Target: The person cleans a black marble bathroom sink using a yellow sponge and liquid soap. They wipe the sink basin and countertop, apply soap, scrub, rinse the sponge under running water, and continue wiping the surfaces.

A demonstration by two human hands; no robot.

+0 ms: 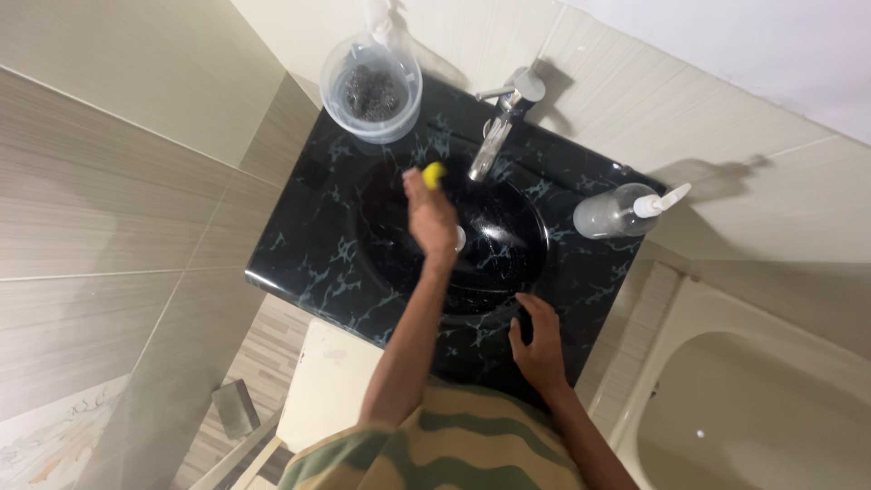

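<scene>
At the far rim of the basin, the left hand (430, 214) is closed in a clenched grip around a small yellow sponge (435, 173), of which only a rounded soft-looking end pokes out beyond the fingertips; the rest is hidden inside the fist. That sponge sits just left of the tap's spout and against the dark inner wall of the sink (508, 238), though whether it actually presses on the surface is hard to tell from this angle. The right hand (539, 342) holds nothing: its fingers are spread and laid flat on the near edge of the counter (299, 245), well apart from the sponge.

The sink is a round, glossy black bowl sunk into a black counter veined with pale green, like polished marble, with a small light drain fitting showing beside the left wrist. A chrome tap (501, 127) with a lever handle rises at the back. To the left of it stands a clear plastic tub (371, 88) holding a dark, wiry scouring pad. To the right lies a clear, rounded pump bottle (624, 210) with a white nozzle. Smooth beige tiles (109, 200) line the walls, and a cream bathtub (753, 399) curves at the lower right.
</scene>
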